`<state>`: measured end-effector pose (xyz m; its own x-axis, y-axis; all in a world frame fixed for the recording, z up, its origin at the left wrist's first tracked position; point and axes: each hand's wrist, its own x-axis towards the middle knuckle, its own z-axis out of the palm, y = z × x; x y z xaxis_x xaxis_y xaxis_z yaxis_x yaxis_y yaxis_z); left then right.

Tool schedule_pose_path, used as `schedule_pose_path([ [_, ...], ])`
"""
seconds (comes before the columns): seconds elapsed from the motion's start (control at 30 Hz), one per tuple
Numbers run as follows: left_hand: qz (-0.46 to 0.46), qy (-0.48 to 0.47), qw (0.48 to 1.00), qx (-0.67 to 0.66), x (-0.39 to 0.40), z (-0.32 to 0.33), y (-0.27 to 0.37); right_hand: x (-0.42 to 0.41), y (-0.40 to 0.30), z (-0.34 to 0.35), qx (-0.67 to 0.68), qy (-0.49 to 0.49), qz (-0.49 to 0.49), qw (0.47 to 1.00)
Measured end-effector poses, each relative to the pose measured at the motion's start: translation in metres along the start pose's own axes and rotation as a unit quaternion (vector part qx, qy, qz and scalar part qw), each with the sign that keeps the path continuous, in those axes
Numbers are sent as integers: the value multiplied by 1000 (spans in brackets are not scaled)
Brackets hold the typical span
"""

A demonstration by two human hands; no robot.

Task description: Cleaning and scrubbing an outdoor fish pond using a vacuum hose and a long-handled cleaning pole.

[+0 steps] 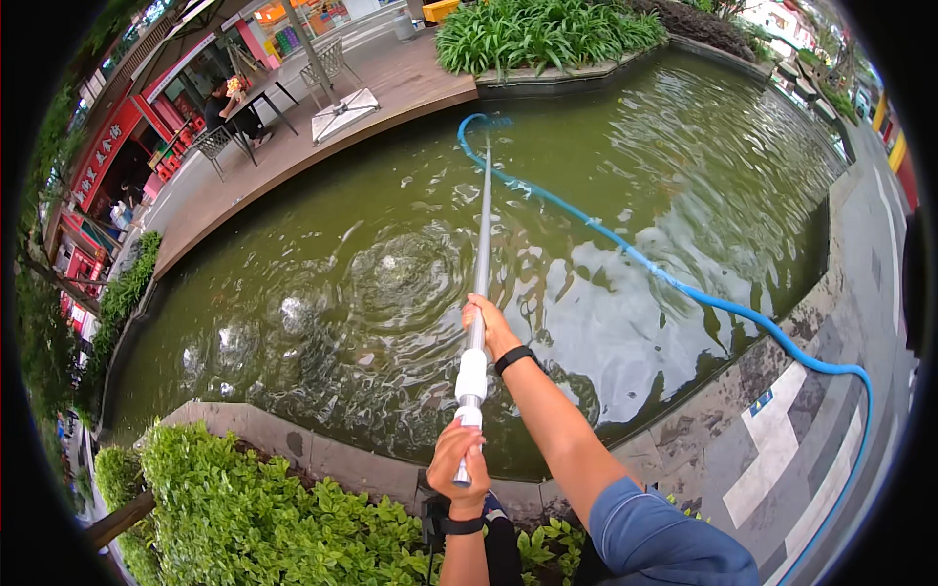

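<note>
A silvery telescopic pole (483, 242) reaches out over the green water of the pond (330, 212). My left hand (458, 461) is closed around its near end, at the lower white collar. Farther up, past the upper white collar (471, 372), my right hand (492, 324) grips the bare metal tube. The pole's far end goes into the water and cannot be seen. Close to that end, a blue hose (623, 245) bends in a loop and dips under the surface. From there it floats towards the right and crosses the stone edge onto the paving.
Directly before me runs the pond's stone rim (366, 465), with a leafy hedge (271, 513) at its left. A wooden deck (410, 80) holds a table, chairs and a seated person. Long-leaved plants (549, 36) border the far side. Striped paving (769, 447) lies right.
</note>
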<state>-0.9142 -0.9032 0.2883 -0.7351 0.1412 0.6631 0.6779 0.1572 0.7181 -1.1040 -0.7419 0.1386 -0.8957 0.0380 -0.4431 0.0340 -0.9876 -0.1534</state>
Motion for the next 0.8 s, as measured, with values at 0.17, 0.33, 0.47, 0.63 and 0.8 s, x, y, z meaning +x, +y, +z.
schedule_pose_path([
  [0.17,11,17,1000,3,-14,0,45,-50,-1,-3,97,-44,42,993],
  [0.33,1,25,999,40,-21,-7,111,-123,4,21,118,-34,32,992],
  [0.47,10,-5,998,54,-8,-1,179,-174,-13,34,126,-48,15,991],
  [0.63,87,-99,989,61,13,35,253,-228,-67,32,218,-157,61,961],
  [0.8,212,-49,974,65,29,37,313,-277,-52,91,303,-112,50,945],
])
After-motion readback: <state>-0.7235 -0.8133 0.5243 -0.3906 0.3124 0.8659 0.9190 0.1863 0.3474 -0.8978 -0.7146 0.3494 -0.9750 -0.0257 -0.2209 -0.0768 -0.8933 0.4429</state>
